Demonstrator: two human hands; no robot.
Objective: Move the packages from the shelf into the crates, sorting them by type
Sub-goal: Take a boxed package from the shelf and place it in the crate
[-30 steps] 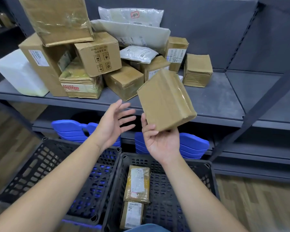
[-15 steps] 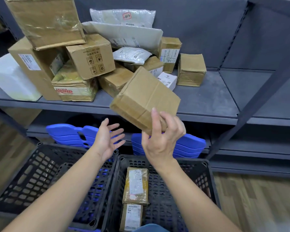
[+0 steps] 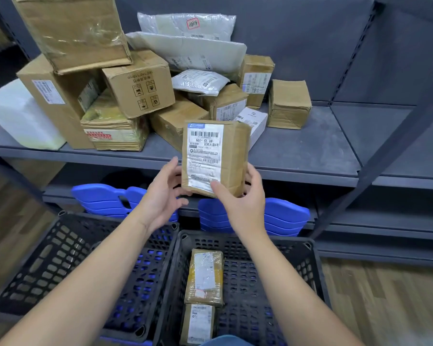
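Observation:
A small brown cardboard box [image 3: 231,156] with a white shipping label facing me is held upright above the crates. My right hand [image 3: 243,203] grips its lower right corner, thumb on the label. My left hand [image 3: 164,196] holds its lower left edge with fingers behind it. The grey shelf [image 3: 310,151] behind carries several cardboard boxes [image 3: 138,88] and white poly mailers [image 3: 200,82]. Below, the right black crate [image 3: 308,268] holds two taped cardboard parcels [image 3: 205,278]. The left black crate [image 3: 60,248] shows no package inside.
A white foam box [image 3: 18,116] sits at the shelf's left end. Stacked blue plastic pieces [image 3: 105,199] lie on the lower shelf behind the crates. A diagonal shelf brace [image 3: 385,156] crosses at right. Wooden floor [image 3: 385,300] lies right of the crates.
The box was turned in my right hand from plain side up to label facing me. My left hand, free before, came over and took its left edge.

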